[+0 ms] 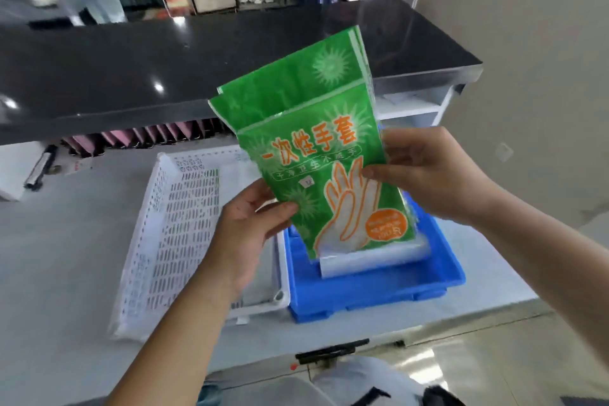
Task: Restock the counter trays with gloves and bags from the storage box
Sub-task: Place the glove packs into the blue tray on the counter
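A stack of green glove packets point(316, 148) with orange lettering and a hand drawing is held upright above the blue tray point(438, 283). My left hand point(250, 227) grips the stack's lower left edge, thumb on the front. My right hand point(428, 175) pinches its right edge, thumb on the front. A clear plastic roll or bag bundle point(372, 259) lies in the blue tray under the packets. The white perforated tray point(171, 224) sits to the left of the blue tray.
Both trays rest on a pale grey counter point(59, 257). A black raised countertop point(164, 59) runs behind. Pink folders point(131, 137) stand under it. A black-and-silver stapler-like tool point(39, 171) lies at far left. A wall stands to the right.
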